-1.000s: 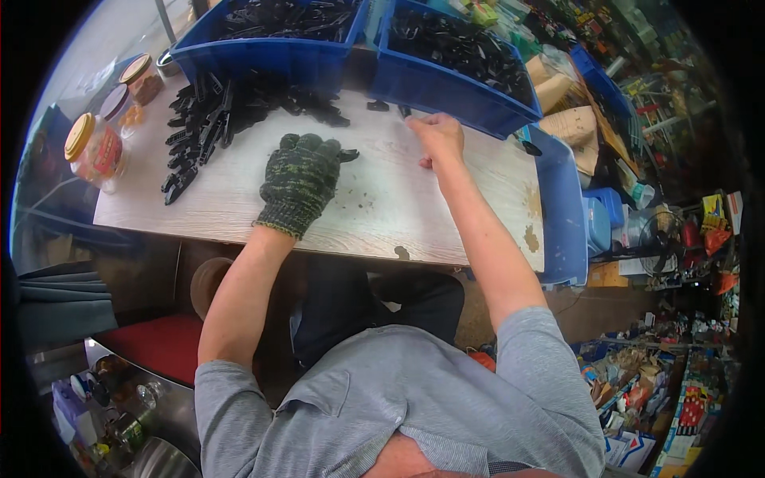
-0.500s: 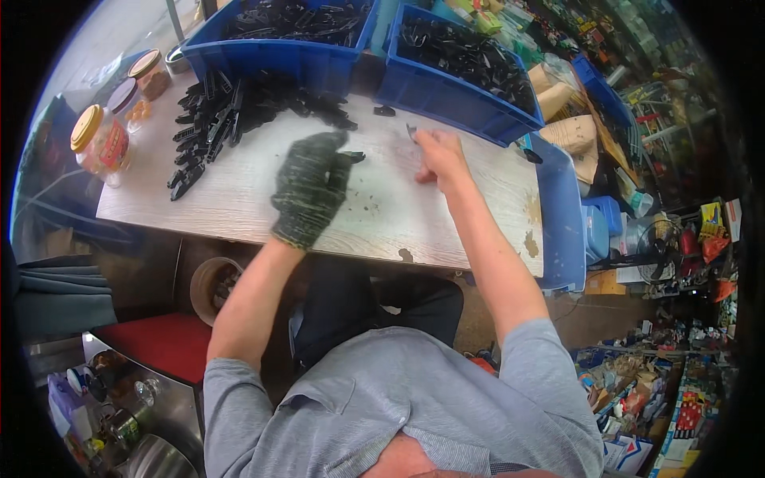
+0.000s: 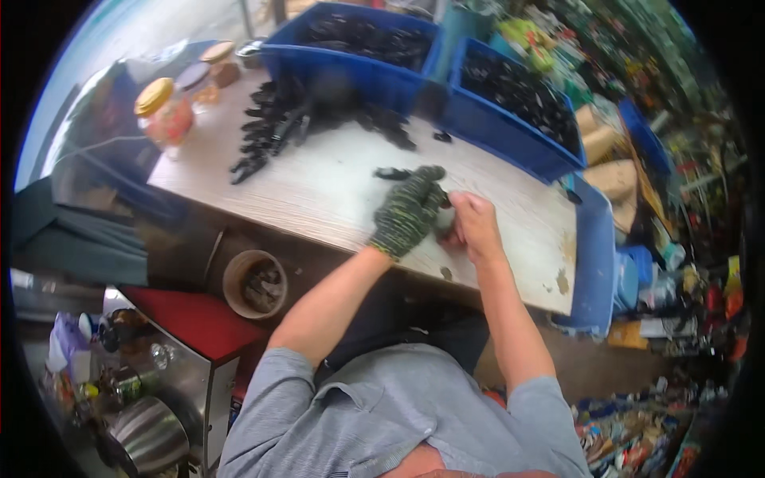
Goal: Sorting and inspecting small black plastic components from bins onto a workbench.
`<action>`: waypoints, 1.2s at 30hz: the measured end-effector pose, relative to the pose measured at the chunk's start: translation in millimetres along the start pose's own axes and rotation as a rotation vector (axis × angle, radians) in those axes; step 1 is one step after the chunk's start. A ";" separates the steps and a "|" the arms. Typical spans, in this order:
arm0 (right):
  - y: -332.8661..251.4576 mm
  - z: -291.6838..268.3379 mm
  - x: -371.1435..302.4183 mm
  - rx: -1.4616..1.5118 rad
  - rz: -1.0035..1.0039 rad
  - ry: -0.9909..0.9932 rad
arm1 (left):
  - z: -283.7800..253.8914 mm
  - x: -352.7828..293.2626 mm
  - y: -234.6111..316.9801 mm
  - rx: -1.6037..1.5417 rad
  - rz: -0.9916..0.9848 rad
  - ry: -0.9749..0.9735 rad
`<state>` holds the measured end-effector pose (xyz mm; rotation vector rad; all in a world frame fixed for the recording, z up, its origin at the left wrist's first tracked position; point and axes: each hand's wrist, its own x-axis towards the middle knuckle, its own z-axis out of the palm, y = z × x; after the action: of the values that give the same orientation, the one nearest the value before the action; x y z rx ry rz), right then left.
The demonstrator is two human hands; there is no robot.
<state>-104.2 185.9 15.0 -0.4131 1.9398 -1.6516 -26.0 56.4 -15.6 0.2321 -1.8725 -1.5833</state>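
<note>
My left hand (image 3: 408,209), in a dark green speckled knit glove, is curled over the tabletop close to my bare right hand (image 3: 476,226). The right fingers are pinched together against the gloved fingertips. Something dark shows between the two hands, too small and blurred to name. Just beyond the glove lies a single black plastic piece (image 3: 393,173) on the pale wooden table (image 3: 319,203). A heap of similar long black pieces (image 3: 271,131) covers the table's far left part.
Two blue bins (image 3: 351,65) full of black parts line the far edge. Lidded jars (image 3: 166,115) stand at the left. A blue tub (image 3: 591,255) adjoins the table's right end. Below on the left are a round bucket (image 3: 255,284) and a red-topped cabinet (image 3: 191,319).
My hands have come together from well apart, the right one moving nearer to me. The whole view has shifted, so the table and bins appear farther right.
</note>
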 end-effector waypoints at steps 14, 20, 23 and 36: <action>34.5 0.3 13.7 -0.192 -0.307 0.127 | 14.2 -6.1 -12.3 0.228 0.006 0.110; 1.0 17.3 -3.0 0.090 -0.025 0.158 | -59.9 14.7 12.0 1.168 0.167 0.070; 1.5 16.5 -1.2 0.173 -0.063 0.184 | -56.2 29.4 13.1 1.222 0.107 -0.116; -2.3 13.7 -14.7 0.323 -0.088 0.213 | -15.4 -13.7 6.5 0.294 0.087 -0.263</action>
<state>-84.7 182.7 19.1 -0.2050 1.7738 -2.0963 -4.8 52.8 -13.9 0.0691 -2.2872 -1.3280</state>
